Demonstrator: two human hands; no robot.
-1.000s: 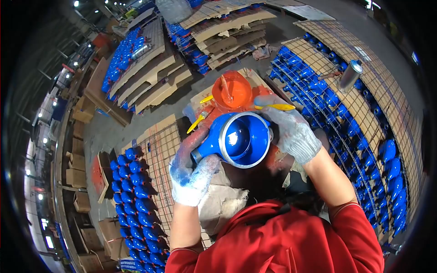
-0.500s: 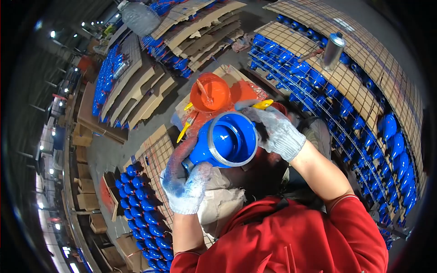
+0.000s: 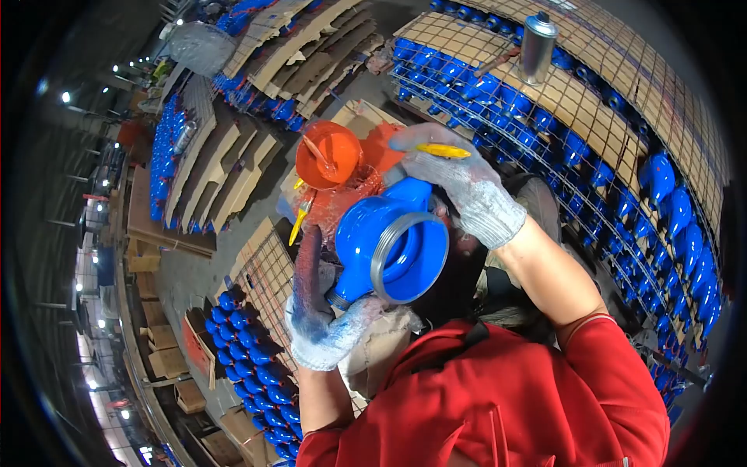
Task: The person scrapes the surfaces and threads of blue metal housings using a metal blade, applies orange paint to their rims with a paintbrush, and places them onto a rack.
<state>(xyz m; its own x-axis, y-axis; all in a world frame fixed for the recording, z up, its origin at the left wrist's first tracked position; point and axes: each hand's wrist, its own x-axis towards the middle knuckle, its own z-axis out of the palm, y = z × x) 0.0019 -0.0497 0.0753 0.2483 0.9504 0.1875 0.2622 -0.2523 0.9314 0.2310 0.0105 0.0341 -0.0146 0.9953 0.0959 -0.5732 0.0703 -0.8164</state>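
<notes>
Down by the orange bucket [image 3: 350, 146], cradle the blue casting [image 3: 362, 237] snugly, left hand [image 3: 327, 336] half-curled round its neck, right hand [image 3: 461, 184] loosely closed on the yellow handle [image 3: 444, 150].

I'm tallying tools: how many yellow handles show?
3: a handle in the right hand, another by the red bucket, a third nearer the left hand. More may be hidden.

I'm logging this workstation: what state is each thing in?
Blue casting: held, wide mouth uncovered
Left hand: gloved, gripping the casting
Right hand: gloved, holding yellow-handled brush
Red bucket: open, stick leaning inside
Lower loose brush: lying near bucket
Metal can: upright
</notes>
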